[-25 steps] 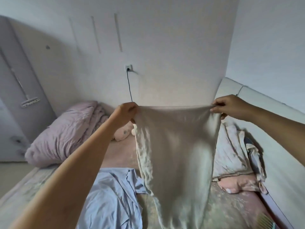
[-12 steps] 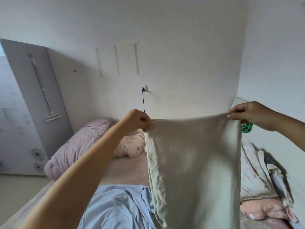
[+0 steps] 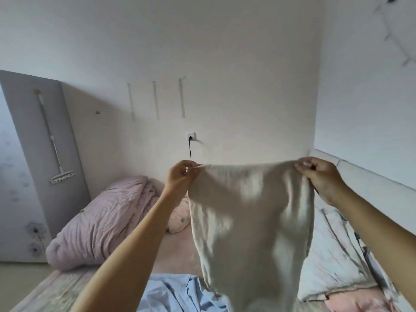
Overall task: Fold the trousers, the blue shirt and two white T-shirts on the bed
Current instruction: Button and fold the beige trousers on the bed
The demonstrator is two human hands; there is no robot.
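I hold up the beige trousers (image 3: 249, 221) by the waistband in front of me, hanging down over the bed (image 3: 175, 251). My left hand (image 3: 180, 176) pinches the left end of the waistband. My right hand (image 3: 319, 176) grips the right end. The cloth is blurred and its lower part runs out of the bottom of the view. The blue shirt (image 3: 180, 293) lies crumpled on the bed below, partly behind the trousers. White clothing (image 3: 331, 255) lies at the right side of the bed.
A pink duvet (image 3: 96, 224) is bunched at the bed's far left, with a small pink pillow (image 3: 180, 219) beside it. A wall socket with a black cable (image 3: 190, 140) is on the far wall. A pink cushion (image 3: 360, 302) sits at the lower right.
My hands with the trousers have stayed high while the view tilted further up, so more wall and less bed shows. The trousers' cloth is now blurred and swinging.
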